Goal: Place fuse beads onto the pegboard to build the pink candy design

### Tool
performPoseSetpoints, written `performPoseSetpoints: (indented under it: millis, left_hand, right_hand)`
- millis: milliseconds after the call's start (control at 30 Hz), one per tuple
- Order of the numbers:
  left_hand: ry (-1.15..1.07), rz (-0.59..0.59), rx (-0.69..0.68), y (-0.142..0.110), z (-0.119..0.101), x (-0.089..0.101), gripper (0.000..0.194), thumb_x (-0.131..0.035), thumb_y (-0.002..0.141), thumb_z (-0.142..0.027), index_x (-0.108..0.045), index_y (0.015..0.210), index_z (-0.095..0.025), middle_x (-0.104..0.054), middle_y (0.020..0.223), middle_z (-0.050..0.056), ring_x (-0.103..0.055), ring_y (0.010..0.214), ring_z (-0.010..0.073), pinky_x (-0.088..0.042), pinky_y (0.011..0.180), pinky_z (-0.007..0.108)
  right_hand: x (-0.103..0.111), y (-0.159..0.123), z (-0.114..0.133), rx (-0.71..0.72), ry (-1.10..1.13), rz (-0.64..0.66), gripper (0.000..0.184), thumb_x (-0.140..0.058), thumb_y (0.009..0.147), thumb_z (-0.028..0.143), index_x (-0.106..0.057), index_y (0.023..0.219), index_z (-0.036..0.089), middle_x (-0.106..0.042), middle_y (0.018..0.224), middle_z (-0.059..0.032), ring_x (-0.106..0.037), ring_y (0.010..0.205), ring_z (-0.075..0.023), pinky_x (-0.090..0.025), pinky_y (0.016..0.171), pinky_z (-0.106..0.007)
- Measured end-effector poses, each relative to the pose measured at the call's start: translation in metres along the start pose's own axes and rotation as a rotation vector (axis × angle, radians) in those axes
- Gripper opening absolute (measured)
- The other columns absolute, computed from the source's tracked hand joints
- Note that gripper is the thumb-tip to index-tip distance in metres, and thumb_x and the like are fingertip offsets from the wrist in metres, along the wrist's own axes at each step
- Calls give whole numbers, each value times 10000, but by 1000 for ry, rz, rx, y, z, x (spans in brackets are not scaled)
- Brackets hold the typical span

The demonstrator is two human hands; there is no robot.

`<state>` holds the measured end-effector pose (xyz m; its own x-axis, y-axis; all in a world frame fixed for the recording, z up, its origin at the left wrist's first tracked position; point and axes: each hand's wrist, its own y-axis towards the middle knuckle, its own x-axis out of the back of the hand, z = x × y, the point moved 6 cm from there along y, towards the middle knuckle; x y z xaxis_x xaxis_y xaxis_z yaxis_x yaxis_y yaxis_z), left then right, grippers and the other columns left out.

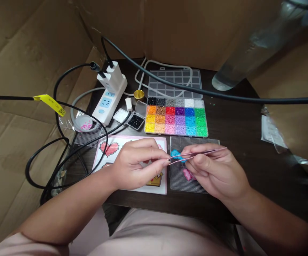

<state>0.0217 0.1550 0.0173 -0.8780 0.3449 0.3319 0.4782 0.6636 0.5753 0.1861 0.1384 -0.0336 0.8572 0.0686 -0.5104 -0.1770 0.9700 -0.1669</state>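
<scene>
A pair of pink tweezers lies across my right hand, whose thumb and fingers are closed around its arms. The two arms stand slightly apart, and their tips point left. My left hand pinches at those tips with thumb and index finger; whether a tiny bead is between them is too small to tell. Beneath the hands is a clear pegboard with a blue bead shape and a pink bead shape, partly hidden by my right hand. Under my left hand lies a pattern sheet with a pixel heart.
A compartment box of coloured beads stands behind the pegboard, its lid open. Small boxes of white beads and black beads sit left of it. A power strip, black cables and a clear bottle are around.
</scene>
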Motion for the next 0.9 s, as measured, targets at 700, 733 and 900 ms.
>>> performPoseSetpoints:
  millis: [700, 733, 900]
  left_hand:
    - [-66, 9, 91, 2, 3, 1, 46, -693, 843, -102, -737, 844, -115, -672, 665, 33, -596, 582, 88, -503, 552, 189]
    - [-63, 12, 90, 2, 3, 1, 46, -693, 844, -103, -737, 846, -117, -674, 666, 33, -595, 582, 89, -503, 551, 190]
    - [-61, 45, 98, 3, 3, 0, 59, -681, 859, -115, -735, 842, -127, -662, 654, 32, -595, 587, 93, -508, 556, 197]
  right_hand:
    - [1, -1, 9, 59, -24, -7, 69, -841, 736, 304, -787, 773, 283, -738, 739, -6, -511, 431, -68, -461, 341, -201]
    - [1, -1, 9, 54, -28, -10, 70, -842, 734, 302, -786, 770, 282, -742, 748, -10, -518, 435, -72, -460, 340, -203]
    - [3, -1, 8, 26, -52, -43, 99, -863, 698, 332, -786, 740, 286, -753, 762, -21, -574, 468, -103, -471, 340, -214]
